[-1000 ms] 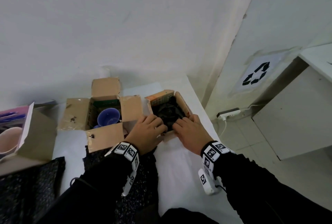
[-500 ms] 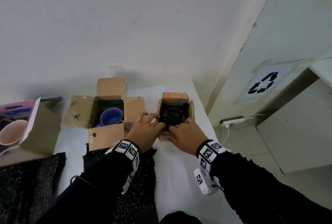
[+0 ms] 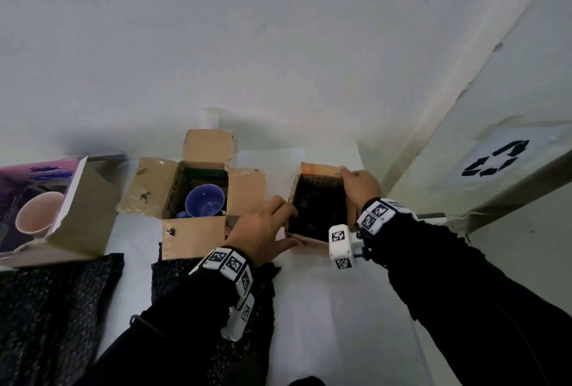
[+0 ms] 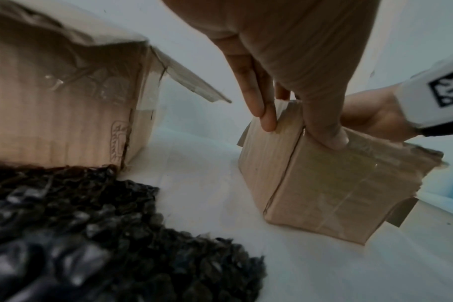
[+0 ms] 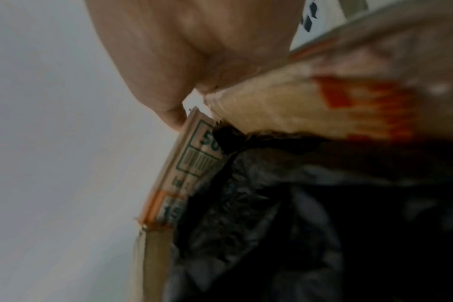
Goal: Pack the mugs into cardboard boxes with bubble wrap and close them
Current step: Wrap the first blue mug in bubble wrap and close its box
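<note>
Small box (image 3: 320, 182) on the white tabletop (image 3: 325, 299), open and filled with dark bubble wrap (image 5: 259, 204). Left hand (image 3: 263, 227) grasps its near left corner, thumb on the front wall; right hand (image 3: 360, 186) grips the far flap, its fingers apparently curled over the edge. Beside it, an open box (image 3: 198, 234) holds a blue mug (image 3: 205, 204).

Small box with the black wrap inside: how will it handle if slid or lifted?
The small box is probably stiff enough to grip: left hand and right hand hold its walls without visible buckling. Its torn flaps likely flop. Black bubble wrap fills it, so the contents should shift little.
</note>
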The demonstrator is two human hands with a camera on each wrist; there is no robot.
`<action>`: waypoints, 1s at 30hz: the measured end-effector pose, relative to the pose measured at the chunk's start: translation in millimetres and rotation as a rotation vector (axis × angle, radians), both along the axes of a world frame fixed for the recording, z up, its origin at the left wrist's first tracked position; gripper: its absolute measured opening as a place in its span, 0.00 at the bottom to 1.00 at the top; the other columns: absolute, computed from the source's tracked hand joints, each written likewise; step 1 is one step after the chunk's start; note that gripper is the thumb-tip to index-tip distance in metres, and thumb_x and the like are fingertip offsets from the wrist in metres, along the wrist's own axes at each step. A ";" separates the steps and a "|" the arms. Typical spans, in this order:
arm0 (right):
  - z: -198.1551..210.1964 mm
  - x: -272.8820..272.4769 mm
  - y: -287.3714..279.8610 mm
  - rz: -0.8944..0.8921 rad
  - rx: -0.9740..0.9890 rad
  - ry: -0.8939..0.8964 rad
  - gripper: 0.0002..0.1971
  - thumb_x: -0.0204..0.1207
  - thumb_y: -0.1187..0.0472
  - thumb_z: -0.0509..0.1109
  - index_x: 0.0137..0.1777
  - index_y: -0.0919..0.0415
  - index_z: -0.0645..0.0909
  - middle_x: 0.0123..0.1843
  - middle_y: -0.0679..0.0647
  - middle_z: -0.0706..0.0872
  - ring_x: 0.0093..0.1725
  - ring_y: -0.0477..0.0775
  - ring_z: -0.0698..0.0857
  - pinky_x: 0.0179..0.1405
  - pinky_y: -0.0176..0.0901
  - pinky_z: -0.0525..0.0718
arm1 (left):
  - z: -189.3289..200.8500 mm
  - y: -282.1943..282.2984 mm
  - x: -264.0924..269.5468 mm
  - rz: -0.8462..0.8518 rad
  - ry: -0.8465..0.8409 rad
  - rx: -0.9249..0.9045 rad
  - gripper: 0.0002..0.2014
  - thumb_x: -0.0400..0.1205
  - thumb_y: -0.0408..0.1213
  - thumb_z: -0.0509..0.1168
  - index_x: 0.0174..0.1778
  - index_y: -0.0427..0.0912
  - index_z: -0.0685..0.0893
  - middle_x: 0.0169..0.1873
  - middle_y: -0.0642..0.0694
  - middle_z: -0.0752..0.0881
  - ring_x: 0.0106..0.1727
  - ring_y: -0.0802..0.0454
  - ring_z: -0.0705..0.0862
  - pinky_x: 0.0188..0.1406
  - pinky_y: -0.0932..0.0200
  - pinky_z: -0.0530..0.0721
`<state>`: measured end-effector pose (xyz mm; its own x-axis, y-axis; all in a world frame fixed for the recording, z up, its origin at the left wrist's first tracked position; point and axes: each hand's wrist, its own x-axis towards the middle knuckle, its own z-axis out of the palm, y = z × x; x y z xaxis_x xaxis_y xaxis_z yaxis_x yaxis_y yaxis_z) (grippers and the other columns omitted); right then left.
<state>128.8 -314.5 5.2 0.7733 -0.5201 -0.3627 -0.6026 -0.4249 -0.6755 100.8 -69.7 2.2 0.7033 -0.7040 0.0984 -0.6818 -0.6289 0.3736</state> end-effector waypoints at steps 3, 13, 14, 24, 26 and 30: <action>-0.5 14.2 -0.5 -0.004 0.177 -0.090 0.22 0.76 0.43 0.68 0.40 0.65 0.85 0.42 0.59 0.88 0.49 0.62 0.86 0.53 0.51 0.82 | -0.9 -4.2 -4.3 0.051 0.041 -0.034 0.29 0.70 0.54 0.75 0.62 0.53 0.71 0.57 0.53 0.74 0.41 0.54 0.84 0.31 0.50 0.87; 60.3 0.4 3.7 0.138 0.287 -0.611 0.13 0.70 0.60 0.81 0.52 0.58 0.86 0.48 0.49 0.91 0.48 0.45 0.89 0.49 0.37 0.86 | 1.1 -5.1 -16.6 0.191 0.294 -0.253 0.41 0.66 0.48 0.81 0.72 0.55 0.65 0.66 0.58 0.70 0.43 0.66 0.84 0.46 0.66 0.87; 65.5 -3.8 3.3 0.155 0.231 -0.642 0.11 0.69 0.60 0.81 0.49 0.56 0.86 0.45 0.47 0.90 0.46 0.44 0.89 0.47 0.34 0.85 | 3.2 -5.3 -15.9 0.202 0.323 -0.256 0.43 0.66 0.48 0.81 0.72 0.56 0.64 0.64 0.59 0.71 0.43 0.67 0.84 0.46 0.70 0.86; 90.1 -71.3 15.1 0.349 0.032 -0.736 0.06 0.70 0.61 0.80 0.45 0.55 0.89 0.42 0.46 0.91 0.45 0.43 0.88 0.51 0.35 0.83 | 3.5 -4.1 -12.1 0.164 0.337 -0.298 0.48 0.66 0.40 0.82 0.78 0.50 0.60 0.71 0.54 0.71 0.41 0.63 0.86 0.44 0.65 0.87; 88.5 -82.2 15.8 0.393 -0.040 -0.708 0.04 0.71 0.60 0.79 0.45 0.55 0.89 0.42 0.44 0.90 0.45 0.43 0.87 0.53 0.39 0.84 | 1.8 -4.4 -12.1 0.166 0.323 -0.300 0.47 0.67 0.38 0.81 0.78 0.50 0.60 0.71 0.53 0.73 0.39 0.62 0.86 0.44 0.62 0.88; 73.5 -103.5 21.5 0.488 -0.185 -0.689 0.02 0.72 0.60 0.77 0.42 0.53 0.88 0.40 0.42 0.89 0.44 0.40 0.85 0.51 0.44 0.83 | 1.1 -8.3 -11.5 0.189 0.319 -0.319 0.46 0.67 0.37 0.81 0.77 0.50 0.61 0.70 0.53 0.75 0.36 0.63 0.86 0.44 0.57 0.88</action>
